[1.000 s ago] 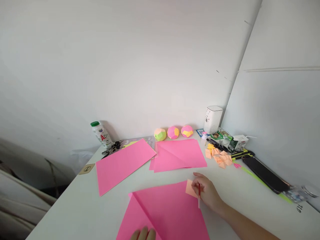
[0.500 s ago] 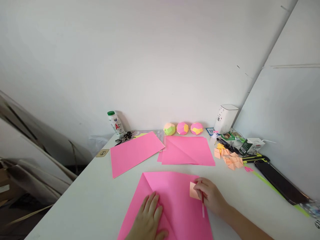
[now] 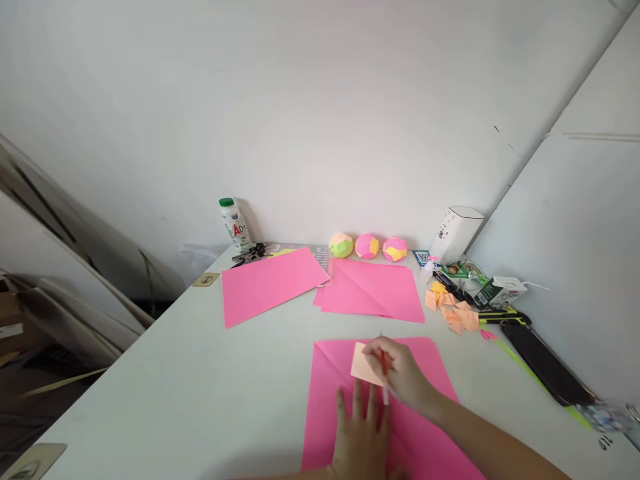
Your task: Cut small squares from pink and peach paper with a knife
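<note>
A creased pink paper sheet lies on the white table right in front of me. My left hand rests flat on it, fingers stretched out. My right hand hovers over the sheet's upper middle, closed on a red-and-white pen and a small peach paper square.
Two more pink sheets lie further back. Along the wall stand a bottle, keys, three paper balls and a white box. Peach paper pieces, a carton and a black phone crowd the right side.
The near pink sheet has turned and shifted right. My left hand slid right along it and my right hand moved left over the sheet with the pen and peach square.
</note>
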### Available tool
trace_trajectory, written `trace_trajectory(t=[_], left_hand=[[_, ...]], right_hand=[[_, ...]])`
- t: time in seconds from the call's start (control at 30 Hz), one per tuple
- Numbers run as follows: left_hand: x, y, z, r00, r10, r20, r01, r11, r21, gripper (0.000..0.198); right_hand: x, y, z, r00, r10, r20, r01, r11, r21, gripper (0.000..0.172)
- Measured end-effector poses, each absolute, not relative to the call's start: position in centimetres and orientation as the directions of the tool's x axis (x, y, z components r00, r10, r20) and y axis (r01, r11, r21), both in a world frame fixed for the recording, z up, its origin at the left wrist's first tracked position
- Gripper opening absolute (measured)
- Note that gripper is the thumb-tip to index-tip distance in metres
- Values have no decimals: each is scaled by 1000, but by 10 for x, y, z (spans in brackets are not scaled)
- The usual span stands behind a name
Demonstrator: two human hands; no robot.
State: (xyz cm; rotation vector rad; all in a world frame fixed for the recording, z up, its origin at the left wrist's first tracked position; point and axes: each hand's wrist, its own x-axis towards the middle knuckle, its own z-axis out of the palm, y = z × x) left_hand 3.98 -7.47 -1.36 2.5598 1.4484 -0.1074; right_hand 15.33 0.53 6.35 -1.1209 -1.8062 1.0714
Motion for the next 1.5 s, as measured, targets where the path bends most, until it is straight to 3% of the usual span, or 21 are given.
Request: trace_trajectory(t=[0.1, 0.2, 0.33, 0.43, 0.57, 0.8, 0.87, 1.03, 1.13, 1.27, 1.5], left_hand=[[49, -70, 14, 527, 820, -224, 850, -504, 153, 80], [37, -62, 24, 608, 786, -112, 794, -601, 93, 77], [7, -47, 19, 635, 772, 8, 768, -630, -111, 49], [-17, -36, 12, 686, 727, 18, 723, -680, -121, 21], [-40, -26, 1, 718, 685, 127, 696, -710, -107, 8], [-49, -15, -15, 541, 755, 370, 815, -580, -8, 12], [-51, -14, -13, 502, 764, 405, 822, -567, 49, 26], [-64, -15, -1, 582, 785, 213, 779, -613, 132, 59], [-69, -16, 4, 622, 777, 98, 763, -629, 146, 71], [-68, -15, 3, 594, 801, 72, 795, -599, 96, 72], [-64, -20, -2, 507, 819, 266, 858, -511, -63, 61]], right_hand=[[132, 24, 40, -396, 904, 163, 327, 305, -894, 7], [124, 46, 17, -429, 894, 131, 330, 290, -898, 8], [126, 64, 7, -455, 887, 83, 337, 258, -905, 6], [127, 70, 9, -497, 867, 28, 364, 237, -901, 4], [124, 76, 13, -525, 851, -22, 436, 247, -865, 12], [110, 76, 18, -614, 789, 15, 536, 431, -726, 18], [106, 75, 16, -610, 791, 42, 553, 462, -693, 17], [113, 76, 10, -616, 784, 72, 539, 486, -688, 16], [122, 82, 12, -615, 786, 63, 434, 404, -805, 21], [122, 86, 13, -562, 826, 46, 354, 291, -889, 23], [110, 79, 10, -528, 832, 171, 450, 444, -775, 24]])
